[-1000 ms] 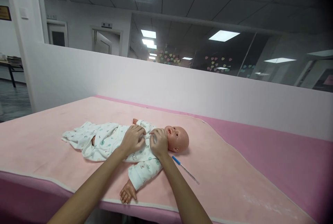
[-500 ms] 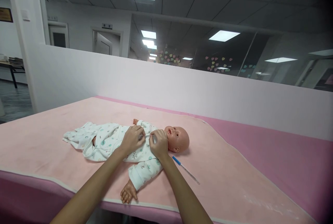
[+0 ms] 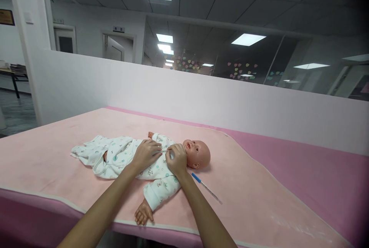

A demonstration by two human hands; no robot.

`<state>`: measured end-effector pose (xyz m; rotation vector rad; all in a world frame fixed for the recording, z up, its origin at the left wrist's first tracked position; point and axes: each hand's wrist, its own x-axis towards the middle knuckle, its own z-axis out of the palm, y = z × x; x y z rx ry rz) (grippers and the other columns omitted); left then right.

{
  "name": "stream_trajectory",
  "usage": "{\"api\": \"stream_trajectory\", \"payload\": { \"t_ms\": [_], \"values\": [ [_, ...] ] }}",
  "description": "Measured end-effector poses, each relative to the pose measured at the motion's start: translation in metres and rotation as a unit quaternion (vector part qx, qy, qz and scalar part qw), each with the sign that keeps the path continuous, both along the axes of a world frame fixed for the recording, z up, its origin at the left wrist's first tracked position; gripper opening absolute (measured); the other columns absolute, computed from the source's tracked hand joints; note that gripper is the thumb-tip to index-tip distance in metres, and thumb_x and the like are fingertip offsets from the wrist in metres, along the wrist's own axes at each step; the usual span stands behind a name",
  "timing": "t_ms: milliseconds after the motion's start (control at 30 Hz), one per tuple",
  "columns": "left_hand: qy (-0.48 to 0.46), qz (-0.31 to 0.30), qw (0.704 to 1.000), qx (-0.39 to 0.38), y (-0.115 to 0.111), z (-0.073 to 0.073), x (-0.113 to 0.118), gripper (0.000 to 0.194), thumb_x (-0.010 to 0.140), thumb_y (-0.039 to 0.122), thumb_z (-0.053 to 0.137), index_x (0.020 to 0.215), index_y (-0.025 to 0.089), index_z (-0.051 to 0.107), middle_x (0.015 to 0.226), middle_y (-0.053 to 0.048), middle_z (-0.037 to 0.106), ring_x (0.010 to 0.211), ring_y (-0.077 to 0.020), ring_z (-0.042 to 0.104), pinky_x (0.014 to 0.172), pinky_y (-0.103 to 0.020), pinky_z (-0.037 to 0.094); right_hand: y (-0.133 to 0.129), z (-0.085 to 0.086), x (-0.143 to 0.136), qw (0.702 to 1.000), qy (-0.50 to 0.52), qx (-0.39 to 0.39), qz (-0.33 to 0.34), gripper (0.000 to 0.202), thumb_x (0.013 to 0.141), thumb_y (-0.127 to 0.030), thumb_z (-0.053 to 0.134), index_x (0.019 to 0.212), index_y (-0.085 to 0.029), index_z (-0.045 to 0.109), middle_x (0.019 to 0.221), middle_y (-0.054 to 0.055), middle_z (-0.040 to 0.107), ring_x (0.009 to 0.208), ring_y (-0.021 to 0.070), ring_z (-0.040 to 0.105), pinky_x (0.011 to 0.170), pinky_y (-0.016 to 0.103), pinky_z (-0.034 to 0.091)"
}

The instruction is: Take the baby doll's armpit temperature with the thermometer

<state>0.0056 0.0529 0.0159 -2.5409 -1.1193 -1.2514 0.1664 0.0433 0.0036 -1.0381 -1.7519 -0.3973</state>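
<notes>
A bald baby doll (image 3: 198,154) lies on its back, its head toward the right. It wears a white baby gown (image 3: 117,159) with small green and grey prints. Both my hands are over the doll's chest. My left hand (image 3: 147,153) rests on the gown with its fingertips together at a thin white tie (image 3: 164,151). Close to the doll's chin, my right hand (image 3: 177,158) is curled, thumb and fingers pinching the other end of the tie. My fingers hide part of the tie and of the gown's front.
A thermometer-like stick with a blue end (image 3: 206,187) lies beside the doll's head. The padded surface has a pale pink cover (image 3: 259,194) over a darker pink mat (image 3: 325,163). Behind it stands a low white wall (image 3: 201,100) with a glass pane (image 3: 219,54) above.
The fingers of my left hand have straightened somewhat over the chest. My right hand keeps its pinch in nearly the same place. The doll and the blue-ended stick stay put.
</notes>
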Motion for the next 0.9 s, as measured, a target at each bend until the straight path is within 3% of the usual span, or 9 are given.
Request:
{"api": "stream_trajectory", "payload": {
  "t_ms": [500,733,900],
  "values": [
    [-0.035,0.027,0.999,0.005,-0.005,0.004,0.001,0.011,0.078,0.025,0.053,0.084,0.023,0.061,0.092,-0.001,0.065,0.092,-0.0191,0.054,0.085,-0.033,0.035,-0.003,0.001,0.0,1.0,-0.006,-0.006,0.023,0.012,0.07,-0.009,0.046,0.064,-0.02,0.047,0.066,0.002,0.051,0.071,0.0173,0.045,0.066,0.03,0.036],
    [0.002,0.046,0.999,-0.001,-0.013,0.006,-0.002,0.011,0.075,0.017,0.045,0.077,0.02,0.055,0.084,-0.003,0.061,0.084,-0.0188,0.053,0.078,-0.032,0.036,-0.003,0.002,0.0,1.0,0.005,-0.001,0.014,0.011,0.071,-0.009,0.045,0.066,-0.019,0.048,0.067,0.002,0.052,0.071,0.0163,0.045,0.066,0.029,0.036],
    [0.017,0.072,0.997,-0.013,-0.015,0.0,-0.012,0.01,0.076,0.023,0.043,0.074,0.02,0.053,0.079,-0.003,0.059,0.078,-0.0188,0.052,0.074,-0.032,0.036,-0.002,0.001,0.001,1.0,0.013,0.002,0.01,0.012,0.071,-0.009,0.045,0.065,-0.019,0.048,0.067,0.002,0.052,0.07,0.0161,0.044,0.067,0.029,0.035]
  ]
}}
